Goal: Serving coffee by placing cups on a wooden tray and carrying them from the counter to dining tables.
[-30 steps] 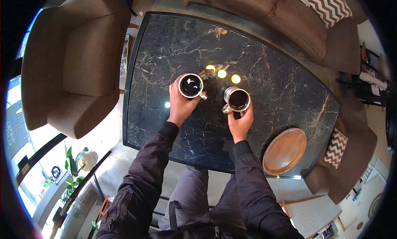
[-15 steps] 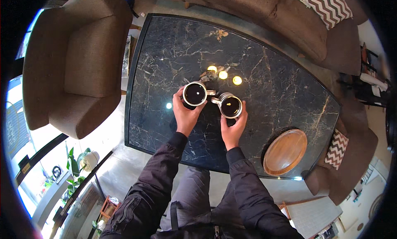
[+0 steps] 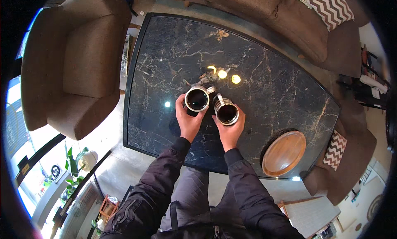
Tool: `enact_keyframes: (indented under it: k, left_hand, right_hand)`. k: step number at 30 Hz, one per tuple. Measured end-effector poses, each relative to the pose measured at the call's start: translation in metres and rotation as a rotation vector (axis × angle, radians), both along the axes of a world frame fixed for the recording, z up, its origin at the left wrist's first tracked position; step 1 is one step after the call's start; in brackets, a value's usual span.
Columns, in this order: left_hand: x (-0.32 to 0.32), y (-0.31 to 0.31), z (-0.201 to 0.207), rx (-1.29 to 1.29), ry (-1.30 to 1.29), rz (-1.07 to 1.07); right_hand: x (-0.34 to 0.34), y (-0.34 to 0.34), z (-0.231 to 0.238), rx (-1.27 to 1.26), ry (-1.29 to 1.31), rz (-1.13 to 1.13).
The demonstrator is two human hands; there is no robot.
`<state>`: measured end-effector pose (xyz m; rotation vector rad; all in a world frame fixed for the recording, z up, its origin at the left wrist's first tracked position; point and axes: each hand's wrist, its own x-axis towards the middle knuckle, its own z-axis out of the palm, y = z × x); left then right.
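My left hand [image 3: 190,121] is wrapped round a light-rimmed mug [image 3: 197,99] full of dark liquid, its handle angled up to the right. Beside it, my right hand [image 3: 230,131] grips a second mug [image 3: 226,112] of dark liquid with ridged sides, its handle pointing away from me and up. That mug tilts slightly. Both are over the middle of a dark marbled table [image 3: 165,53], close together with a small gap between them. Whether their bases touch the tabletop I cannot tell.
An oval wooden tray [image 3: 284,153] lies near the table's right front corner. A brown armchair [image 3: 89,57] stands at the left. A brown sofa [image 3: 264,16] with zigzag cushions [image 3: 332,9] runs along the far and right sides. Bright lamp reflections show on the tabletop.
Both mugs have turned in my hands, so their handles now point farther away from me. The left mug has shifted slightly nearer, and the right mug slightly nearer and to the left.
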<state>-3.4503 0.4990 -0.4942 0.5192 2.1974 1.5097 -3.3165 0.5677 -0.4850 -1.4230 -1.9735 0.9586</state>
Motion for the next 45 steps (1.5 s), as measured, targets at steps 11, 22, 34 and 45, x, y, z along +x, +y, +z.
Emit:
enact_keyframes:
  k: [11,22,34,45]
  left_hand:
    - [0.015,0.007,0.0,0.093,-0.08,0.09]
    - [-0.036,0.035,-0.005,0.101,-0.098,0.089]
    - [-0.109,0.077,0.005,0.038,-0.021,0.059]
    - [-0.159,0.118,0.008,0.035,0.094,0.05]
  right_hand:
    - [-0.014,-0.004,-0.018,-0.045,0.128,-0.017]
    - [-0.057,0.023,-0.013,-0.145,0.2,-0.031]
    - [-0.123,0.06,-0.007,-0.234,0.345,-0.043]
    - [-0.177,0.106,-0.015,-0.105,0.388,-0.025]
